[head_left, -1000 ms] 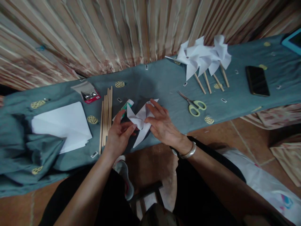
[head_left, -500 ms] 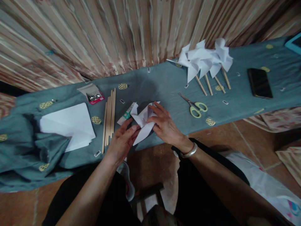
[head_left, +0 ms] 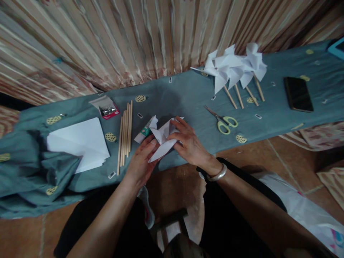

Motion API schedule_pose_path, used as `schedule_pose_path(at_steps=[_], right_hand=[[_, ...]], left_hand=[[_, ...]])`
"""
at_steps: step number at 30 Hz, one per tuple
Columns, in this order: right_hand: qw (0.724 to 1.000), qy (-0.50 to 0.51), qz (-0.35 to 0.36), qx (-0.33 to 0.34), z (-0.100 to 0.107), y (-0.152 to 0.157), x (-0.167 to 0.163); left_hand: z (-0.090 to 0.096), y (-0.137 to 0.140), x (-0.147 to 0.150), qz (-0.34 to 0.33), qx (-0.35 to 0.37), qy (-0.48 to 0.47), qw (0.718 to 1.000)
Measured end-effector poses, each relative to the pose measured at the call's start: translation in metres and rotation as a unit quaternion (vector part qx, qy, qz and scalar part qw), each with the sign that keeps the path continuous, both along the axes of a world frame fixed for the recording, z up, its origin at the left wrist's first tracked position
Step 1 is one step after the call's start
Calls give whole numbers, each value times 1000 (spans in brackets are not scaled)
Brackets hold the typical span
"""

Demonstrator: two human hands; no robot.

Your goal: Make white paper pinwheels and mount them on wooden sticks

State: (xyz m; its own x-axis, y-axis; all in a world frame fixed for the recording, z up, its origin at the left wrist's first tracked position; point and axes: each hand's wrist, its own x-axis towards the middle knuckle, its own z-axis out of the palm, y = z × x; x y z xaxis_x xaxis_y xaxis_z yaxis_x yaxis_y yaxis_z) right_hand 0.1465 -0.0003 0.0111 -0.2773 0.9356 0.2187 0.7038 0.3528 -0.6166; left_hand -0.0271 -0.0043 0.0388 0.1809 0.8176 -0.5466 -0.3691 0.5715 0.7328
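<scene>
Between my hands, near the front edge of the cloth-covered table, is a folded white paper pinwheel point(head_left: 164, 137) without a visible stick. My left hand point(head_left: 142, 157) grips its left and lower side, with some fingers hidden beneath the paper. From the right, my right hand point(head_left: 188, 141) presses thumb and fingers onto the folds near its centre. A green and white glue box point(head_left: 145, 131) lies just behind my left fingers. Several wooden sticks point(head_left: 125, 132) lie side by side left of that hand. Scissors with pale green handles point(head_left: 226, 124) rest to the right of my right hand.
A stack of white paper point(head_left: 80, 141) lies on the left, under a fold of the cloth. Behind it stands an open red box of metal pins point(head_left: 107, 109). Several finished pinwheels point(head_left: 232, 68) lie at the back right, near a black phone point(head_left: 298, 94). A curtain point(head_left: 150, 39) hangs behind.
My left hand has shifted slightly, its fingers sliding further under the paper. The pinwheel's lower blade has tilted up a little. My right hand stays nearly in place.
</scene>
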Motion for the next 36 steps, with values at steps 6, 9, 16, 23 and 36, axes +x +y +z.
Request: schedule_pose_path(at_steps=[6,9,16,23,36], right_hand=[[999,-26,7,31,14,-10,0],[998,-42,16,43,22,-18,0],[994,-77,33,73,32,-25,3],[990,-97,45,90,32,-28,1],[984,-126,34,124,28,-35,-1]], left_hand=[[5,2,2,-26,39,-3,999],[7,2,1,-34,73,29,996],[11,4,-3,-48,112,15,992],[8,11,0,-4,110,35,993],[-5,11,13,73,153,5,986]])
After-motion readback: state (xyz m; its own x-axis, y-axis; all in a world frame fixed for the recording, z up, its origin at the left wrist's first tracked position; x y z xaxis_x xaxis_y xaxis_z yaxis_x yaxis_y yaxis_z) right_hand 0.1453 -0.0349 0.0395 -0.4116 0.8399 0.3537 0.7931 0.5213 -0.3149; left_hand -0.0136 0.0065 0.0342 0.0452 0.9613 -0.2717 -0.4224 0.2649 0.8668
